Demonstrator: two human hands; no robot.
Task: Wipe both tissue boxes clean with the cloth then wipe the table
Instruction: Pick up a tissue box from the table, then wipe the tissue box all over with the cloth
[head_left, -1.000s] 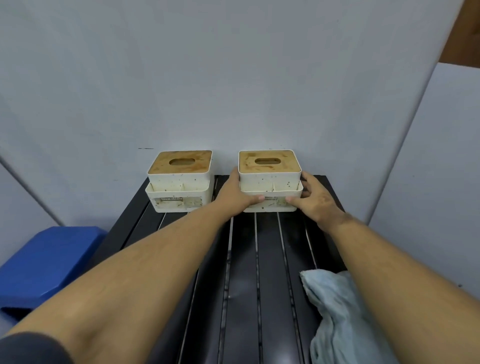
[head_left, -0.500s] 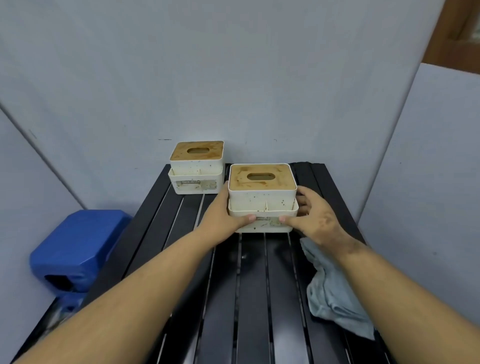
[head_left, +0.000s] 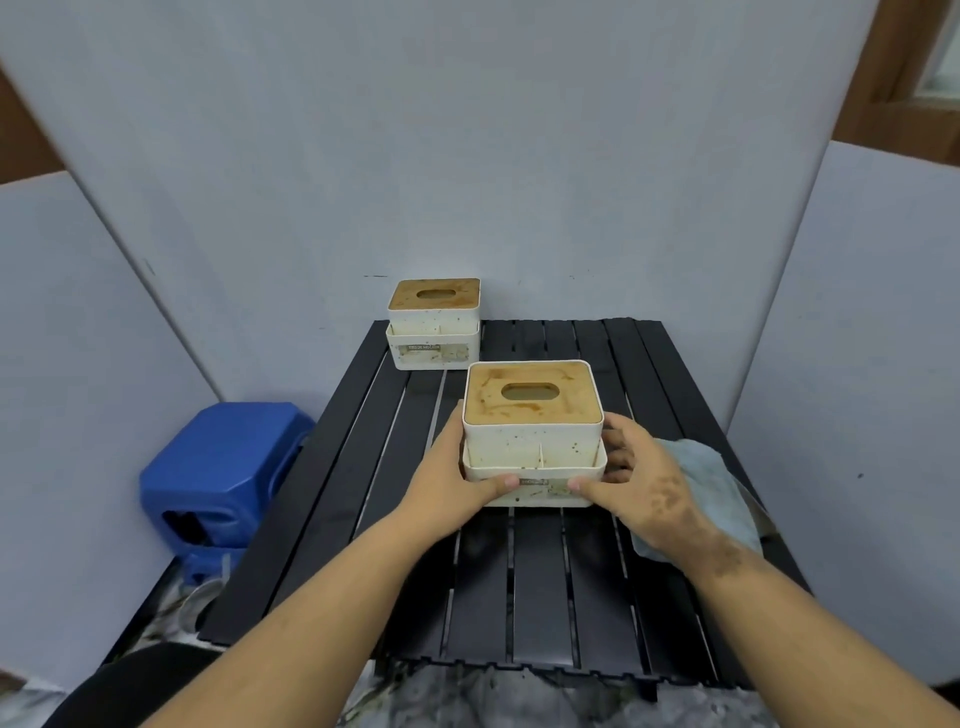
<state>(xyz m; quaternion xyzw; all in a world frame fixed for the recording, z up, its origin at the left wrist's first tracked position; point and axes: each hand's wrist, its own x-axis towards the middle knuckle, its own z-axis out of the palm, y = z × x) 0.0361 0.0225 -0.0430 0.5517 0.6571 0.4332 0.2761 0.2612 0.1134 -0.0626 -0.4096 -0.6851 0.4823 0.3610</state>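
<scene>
On the slatted black table (head_left: 540, 587), left hand (head_left: 447, 480) and right hand (head_left: 641, 483) clasp the near tissue box (head_left: 532, 436); its loose-looking lid could shift if squeezed unevenly.

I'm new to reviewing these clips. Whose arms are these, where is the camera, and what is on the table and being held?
There is no machine here: a person wears a camera on the head, looking forward and down at their own bare arms. The left hand and right hand grip the near tissue box by its sides; its brown lid looks stained. It rests on a black slatted table. A second tissue box stands at the table's far edge. A pale blue cloth lies on the table behind the right hand, not held. A blue plastic stool stands left of the table.
</scene>
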